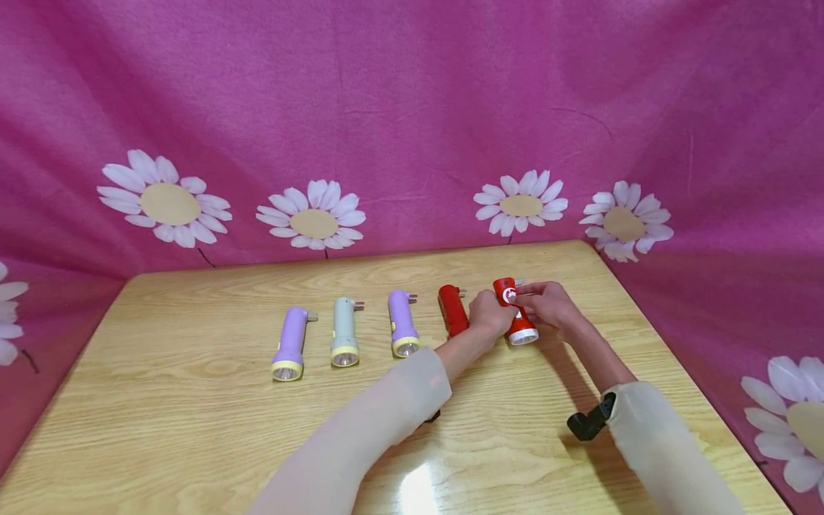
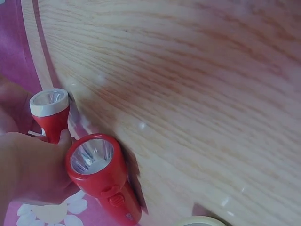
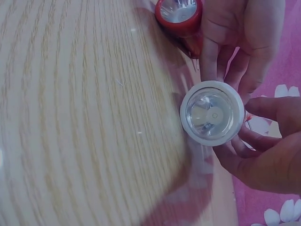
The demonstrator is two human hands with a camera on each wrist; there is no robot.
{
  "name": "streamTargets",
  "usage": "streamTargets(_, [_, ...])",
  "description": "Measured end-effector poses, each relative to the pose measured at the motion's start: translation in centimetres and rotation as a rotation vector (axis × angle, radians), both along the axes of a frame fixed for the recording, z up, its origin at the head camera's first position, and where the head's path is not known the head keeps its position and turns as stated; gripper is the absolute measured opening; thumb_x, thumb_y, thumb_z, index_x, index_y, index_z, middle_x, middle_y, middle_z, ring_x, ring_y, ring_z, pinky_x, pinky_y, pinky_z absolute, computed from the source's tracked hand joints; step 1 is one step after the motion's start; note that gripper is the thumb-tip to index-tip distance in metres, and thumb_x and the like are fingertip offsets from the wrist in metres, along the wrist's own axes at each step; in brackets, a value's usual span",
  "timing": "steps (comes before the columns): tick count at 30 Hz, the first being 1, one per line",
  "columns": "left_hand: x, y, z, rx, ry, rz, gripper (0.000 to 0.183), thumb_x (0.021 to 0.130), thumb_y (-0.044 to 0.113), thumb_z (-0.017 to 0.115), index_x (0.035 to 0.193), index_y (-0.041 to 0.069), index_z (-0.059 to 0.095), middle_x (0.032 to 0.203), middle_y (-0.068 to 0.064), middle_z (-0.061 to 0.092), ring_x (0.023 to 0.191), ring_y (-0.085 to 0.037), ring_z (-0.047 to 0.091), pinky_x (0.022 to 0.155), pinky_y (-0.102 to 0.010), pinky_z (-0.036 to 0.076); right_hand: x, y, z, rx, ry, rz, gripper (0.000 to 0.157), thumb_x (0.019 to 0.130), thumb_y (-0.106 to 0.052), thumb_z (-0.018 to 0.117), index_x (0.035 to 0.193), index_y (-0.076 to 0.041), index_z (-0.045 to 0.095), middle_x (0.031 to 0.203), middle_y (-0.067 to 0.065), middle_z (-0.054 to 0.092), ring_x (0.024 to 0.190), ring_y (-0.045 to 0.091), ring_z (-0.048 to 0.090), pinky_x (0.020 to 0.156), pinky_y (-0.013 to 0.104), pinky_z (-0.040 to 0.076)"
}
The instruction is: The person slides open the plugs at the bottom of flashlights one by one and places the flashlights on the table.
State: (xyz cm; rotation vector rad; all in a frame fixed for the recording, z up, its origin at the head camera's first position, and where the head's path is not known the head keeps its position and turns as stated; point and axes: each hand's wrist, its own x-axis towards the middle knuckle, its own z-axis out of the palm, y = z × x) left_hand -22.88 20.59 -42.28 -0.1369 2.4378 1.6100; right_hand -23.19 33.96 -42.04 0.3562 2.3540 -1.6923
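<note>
A red flashlight with a white rim lies at the right end of a row, prongs showing at its far end. My left hand comes in from its left side and grips its body with bent fingers. From the right, my right hand holds the same flashlight, thumb and fingers on either side, as the right wrist view shows. Just left of my left hand lies an all-red flashlight, its front end partly covered by that hand in the head view. Its red rim and switch show in the left wrist view.
Farther left in the row lie a purple flashlight, a pale green flashlight and another purple flashlight, all with yellow rims. The wooden table ends at a pink cloth with daisies behind and beside it.
</note>
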Motion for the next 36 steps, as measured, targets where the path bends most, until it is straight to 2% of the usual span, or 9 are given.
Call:
streamTargets(7, [0.0,0.2,0.3,-0.057,0.006,0.013,0.014,0.085,0.007,0.076,0.090,0.002,0.065,0.079,-0.005,0.063,0.075,-0.018,0.058,0.070,-0.028,0.054,-0.3,0.0,-0.5,-0.001,0.004,-0.013,0.046,0.098,-0.012,0.061,0.134,0.015,0.048,0.083,-0.003,0.065,0.070,0.005,0.064,0.075,0.029,0.059])
streamTargets(14, [-0.5,0.5,0.4,-0.090,-0.021,0.005,0.021,0.087,0.011,0.075,0.102,0.001,0.065,0.087,-0.008,0.066,0.079,-0.020,0.061,0.076,-0.029,0.056,-0.5,0.2,-0.7,0.018,-0.012,-0.014,0.048,0.099,-0.015,0.061,0.135,0.015,0.048,0.090,0.001,0.066,0.073,0.004,0.064,0.072,0.025,0.059])
streamTargets(21, [-0.7,0.5,0.4,-0.128,-0.016,-0.020,0.020,0.086,0.010,0.076,0.099,0.000,0.065,0.086,-0.008,0.065,0.078,-0.020,0.061,0.074,-0.028,0.056,-0.5,0.2,-0.8,0.033,-0.008,-0.012,0.046,0.099,-0.012,0.061,0.133,0.016,0.049,0.085,0.000,0.066,0.071,0.005,0.064,0.069,0.023,0.058])
streamTargets(30, [-0.9,0.4,0.3,-0.121,-0.011,-0.032,0.020,0.085,0.011,0.076,0.098,0.000,0.065,0.086,-0.008,0.064,0.078,-0.019,0.059,0.073,-0.027,0.055,-0.7,0.3,-1.3,0.084,0.021,-0.024,0.044,0.099,-0.014,0.061,0.130,0.016,0.053,0.098,0.008,0.066,0.074,0.004,0.061,0.068,0.020,0.055])
streamTargets(36, [-1.0,0.5,0.2,-0.117,-0.021,-0.021,0.019,0.083,0.012,0.078,0.094,0.001,0.067,0.085,-0.008,0.064,0.078,-0.018,0.058,0.072,-0.027,0.054,-0.8,0.4,-1.5,0.124,0.039,-0.030,0.039,0.097,-0.011,0.061,0.125,0.016,0.058,0.088,0.004,0.065,0.073,0.006,0.058,0.064,0.018,0.052])
